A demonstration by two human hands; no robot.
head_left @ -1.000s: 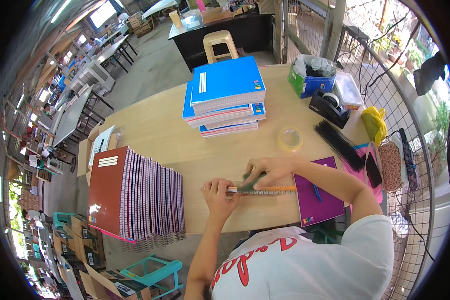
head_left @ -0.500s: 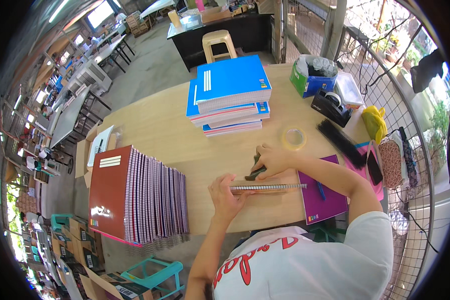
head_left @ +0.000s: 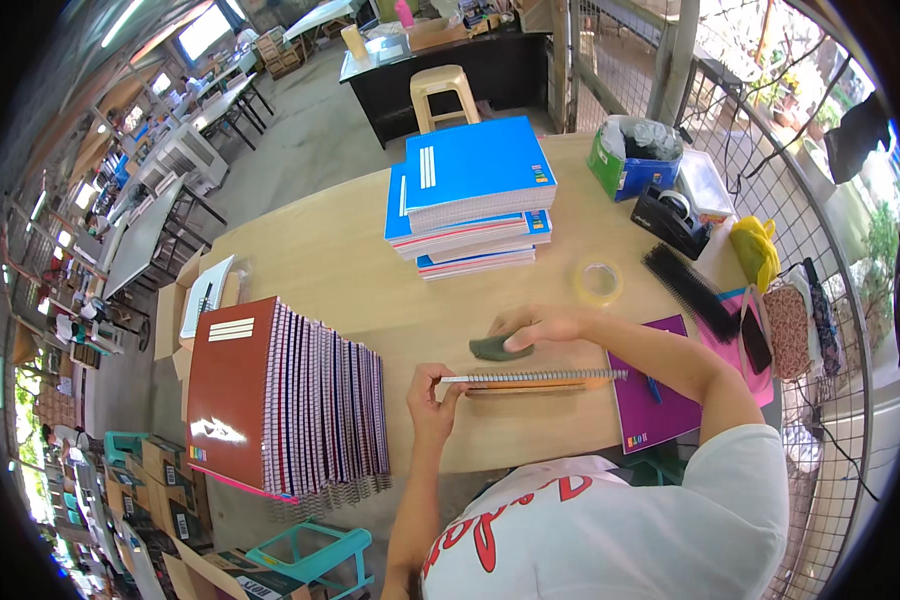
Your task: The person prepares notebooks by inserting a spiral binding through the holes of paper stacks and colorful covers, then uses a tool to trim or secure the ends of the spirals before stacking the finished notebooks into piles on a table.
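A spiral-bound notebook [head_left: 540, 378] stands on edge on the table, its wire coil facing up. My left hand [head_left: 432, 405] pinches its left end between thumb and fingers. Just beyond the notebook, my right hand [head_left: 542, 324] is closed on a dark green pad [head_left: 490, 349], maybe a folded cloth; its exact kind is unclear. Right of the notebook, under my right forearm, lies a purple notebook [head_left: 660, 410] with a blue pen [head_left: 654, 389] on it. At left rises a row of spiral notebooks with a brown cover [head_left: 232, 385] outermost.
Blue notebooks [head_left: 480, 170] are piled at the table's far side. A tape roll [head_left: 598, 284], tape dispenser [head_left: 670, 222], black bristly strip [head_left: 690, 290], green-blue box [head_left: 625, 172] and yellow bag [head_left: 755, 250] lie at right, along a wire mesh fence. A teal stool [head_left: 315, 550] stands below.
My right hand has moved left with the green pad, which now shows more fully. My left hand has shifted to the notebook's left end. The whole view has shifted slightly.
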